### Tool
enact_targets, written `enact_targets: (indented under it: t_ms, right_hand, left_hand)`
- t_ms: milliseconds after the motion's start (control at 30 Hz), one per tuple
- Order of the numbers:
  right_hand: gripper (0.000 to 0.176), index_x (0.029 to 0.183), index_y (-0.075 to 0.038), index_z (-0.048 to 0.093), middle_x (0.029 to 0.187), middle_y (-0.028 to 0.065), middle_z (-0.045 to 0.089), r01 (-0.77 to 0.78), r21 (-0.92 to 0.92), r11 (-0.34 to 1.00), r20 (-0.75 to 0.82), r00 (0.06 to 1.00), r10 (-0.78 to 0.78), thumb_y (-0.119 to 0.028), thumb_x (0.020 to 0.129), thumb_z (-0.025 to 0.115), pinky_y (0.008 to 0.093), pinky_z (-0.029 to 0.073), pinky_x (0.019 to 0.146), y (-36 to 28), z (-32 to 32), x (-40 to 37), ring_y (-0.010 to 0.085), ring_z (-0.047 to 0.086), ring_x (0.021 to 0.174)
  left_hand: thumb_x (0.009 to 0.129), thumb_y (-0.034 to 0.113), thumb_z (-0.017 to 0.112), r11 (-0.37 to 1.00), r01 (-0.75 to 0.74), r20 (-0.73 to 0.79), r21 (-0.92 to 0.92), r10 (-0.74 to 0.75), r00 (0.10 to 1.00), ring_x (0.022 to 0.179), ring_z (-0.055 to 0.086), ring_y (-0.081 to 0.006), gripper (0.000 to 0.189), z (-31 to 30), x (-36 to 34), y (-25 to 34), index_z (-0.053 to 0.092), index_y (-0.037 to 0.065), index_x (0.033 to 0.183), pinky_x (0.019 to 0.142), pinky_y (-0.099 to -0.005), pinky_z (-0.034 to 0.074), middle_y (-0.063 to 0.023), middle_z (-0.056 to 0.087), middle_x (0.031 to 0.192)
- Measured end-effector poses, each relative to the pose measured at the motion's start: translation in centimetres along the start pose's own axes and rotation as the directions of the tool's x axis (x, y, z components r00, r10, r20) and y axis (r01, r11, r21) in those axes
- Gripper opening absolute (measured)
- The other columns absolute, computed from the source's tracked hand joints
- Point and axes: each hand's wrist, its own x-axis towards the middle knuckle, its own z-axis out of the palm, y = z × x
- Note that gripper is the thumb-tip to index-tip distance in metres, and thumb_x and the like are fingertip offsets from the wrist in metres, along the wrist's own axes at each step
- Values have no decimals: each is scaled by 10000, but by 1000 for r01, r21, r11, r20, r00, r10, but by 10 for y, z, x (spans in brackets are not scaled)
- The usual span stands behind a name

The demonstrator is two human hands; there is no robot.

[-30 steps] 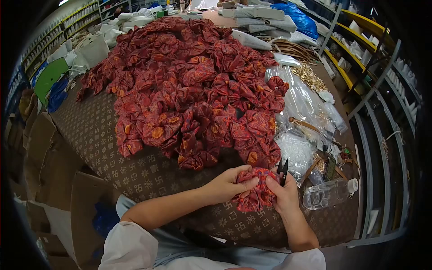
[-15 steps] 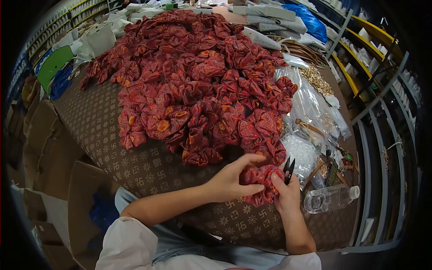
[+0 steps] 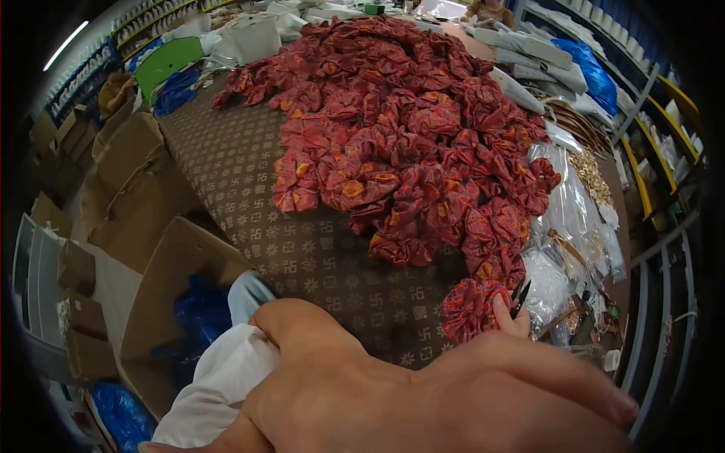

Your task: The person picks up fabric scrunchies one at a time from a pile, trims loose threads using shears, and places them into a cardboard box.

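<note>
My left hand (image 3: 453,392) is raised close to the camera, large at the bottom, with its back showing and two outer digits spread wide; its middle digits are out of sight. Behind it, my right hand (image 3: 513,318) pinches a gathered round piece of red patterned cloth (image 3: 470,308) by its edge. Small black scissors (image 3: 520,297) stick up from that same hand, blades pointing up. A big heap of similar red gathered cloth pieces (image 3: 408,143) lies on the brown patterned table cover (image 3: 340,291), just beyond the held piece.
Clear plastic bags (image 3: 574,204), a bottle (image 3: 610,359) and small metal parts lie on the right. Cardboard boxes (image 3: 177,279) stand at the left, one holding blue plastic. Shelving (image 3: 668,294) runs along the right. Other people (image 3: 491,13) are at the far edge and far left.
My left hand has let go of the red cloth and come up toward the camera. My right hand still holds the cloth and scissors. The view has shifted, so the scene appears further right.
</note>
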Motion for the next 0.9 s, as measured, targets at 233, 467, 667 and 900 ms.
enact_targets:
  t_ms: [233, 467, 667, 900]
  right_hand:
    - [117, 911, -17, 522, 850, 37, 572, 19, 149, 989, 16, 1000, -21, -61, 807, 554, 247, 441, 698, 14, -8, -2, 103, 544, 756]
    - [148, 938, -9, 520, 889, 46, 565, 63, 157, 986, 10, 998, -65, -87, 816, 549, 266, 445, 725, 9, -8, -2, 125, 548, 792]
    - [153, 943, -7, 522, 907, 53, 567, 57, 156, 986, -28, 998, -53, -96, 820, 544, 275, 447, 732, 6, -4, -1, 132, 549, 801]
    - [127, 917, -13, 521, 893, 50, 564, 41, 144, 989, 14, 999, -44, -94, 822, 539, 274, 443, 731, 2, 6, -5, 130, 545, 799]
  left_hand:
    - [893, 242, 332, 995, 45, -56, 93, -40, 998, 786, 457, -180, 302, 1, 8, -2, 518, 5, 877, 718, -274, 386, -108, 503, 845]
    - [893, 221, 345, 985, 63, -134, 158, -42, 990, 769, 463, -172, 269, 12, 9, -7, 505, 8, 862, 686, -262, 389, -106, 501, 850]
    - [893, 204, 356, 988, 30, -145, 150, -8, 989, 754, 468, -166, 241, -13, 7, 23, 495, 11, 849, 659, -252, 392, -104, 500, 854]
    - [893, 183, 369, 986, 27, -198, 167, 7, 980, 737, 473, -158, 211, -21, 10, 29, 482, 14, 835, 627, -240, 395, -101, 498, 859]
